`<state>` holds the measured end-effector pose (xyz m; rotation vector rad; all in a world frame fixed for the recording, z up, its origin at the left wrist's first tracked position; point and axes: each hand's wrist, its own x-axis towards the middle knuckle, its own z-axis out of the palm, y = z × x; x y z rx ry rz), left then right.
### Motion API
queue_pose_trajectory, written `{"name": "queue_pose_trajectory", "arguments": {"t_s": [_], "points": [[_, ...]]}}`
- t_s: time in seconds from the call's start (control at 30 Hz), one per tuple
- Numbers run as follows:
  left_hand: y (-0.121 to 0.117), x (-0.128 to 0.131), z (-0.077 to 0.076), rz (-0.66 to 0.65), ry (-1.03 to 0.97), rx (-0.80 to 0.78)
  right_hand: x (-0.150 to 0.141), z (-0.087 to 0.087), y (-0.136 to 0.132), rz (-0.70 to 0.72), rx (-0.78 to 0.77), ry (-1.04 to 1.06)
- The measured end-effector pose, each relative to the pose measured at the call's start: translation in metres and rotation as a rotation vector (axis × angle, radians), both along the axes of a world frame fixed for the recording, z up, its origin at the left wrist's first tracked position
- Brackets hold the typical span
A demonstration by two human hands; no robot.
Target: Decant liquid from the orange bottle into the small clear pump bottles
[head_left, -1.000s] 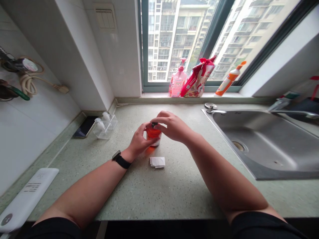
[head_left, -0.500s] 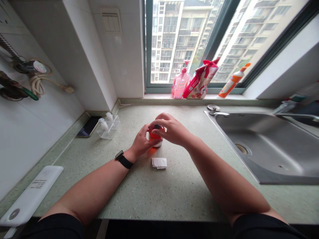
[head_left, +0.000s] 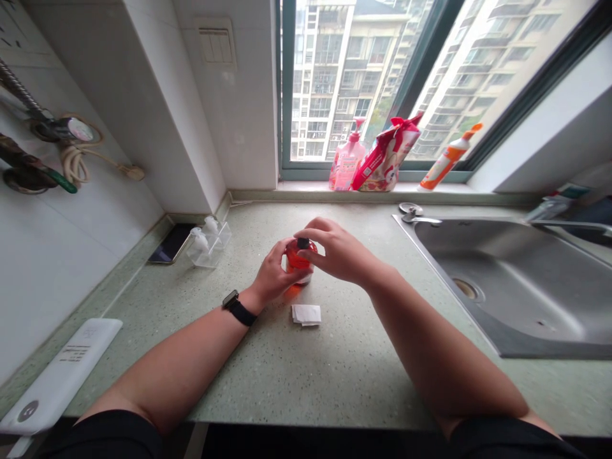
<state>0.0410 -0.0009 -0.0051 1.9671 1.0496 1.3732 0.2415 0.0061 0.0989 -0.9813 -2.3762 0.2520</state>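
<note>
The left hand (head_left: 273,275) grips a red bottle (head_left: 297,261), the right hand (head_left: 342,252) its black cap (head_left: 303,243), behind the worktop's (head_left: 306,382) front edge.

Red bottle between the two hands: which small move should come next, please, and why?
Perhaps the right hand should turn the black cap slightly. It is already curved around the cap, which sits on top of the red bottle, and the left hand is wrapped around the bottle's side, so it could steady it.

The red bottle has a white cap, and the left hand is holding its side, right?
Not quite: in the head view, the cap is black, not white. The left hand is indeed holding the side of the red bottle.
</note>
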Motion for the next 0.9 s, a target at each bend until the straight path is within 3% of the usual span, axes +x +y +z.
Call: {"name": "queue_pose_trajectory", "arguments": {"t_s": [0.27,0.43,0.53,0.77,0.83,0.9], "points": [[0.001,0.0,-0.001,0.019,0.019,0.008,-0.011,-0.007,0.002,0.0,0.059,0.039],[0.002,0.0,-0.004,0.018,0.033,0.02,-0.006,-0.003,0.002,0.08,0.065,0.082],[0.003,-0.001,-0.004,0.002,0.027,0.031,0.001,0.005,0.001,0.05,0.101,0.154],[0.005,-0.003,-0.005,0.003,0.039,0.035,0.057,0.034,0.005,-0.216,0.149,0.314],[0.005,-0.003,-0.005,0.0,0.046,0.031,0.081,0.028,0.01,-0.291,0.13,0.37],[0.006,-0.004,-0.005,0.003,0.05,0.031,0.104,0.01,0.014,-0.339,0.04,0.454]]}}
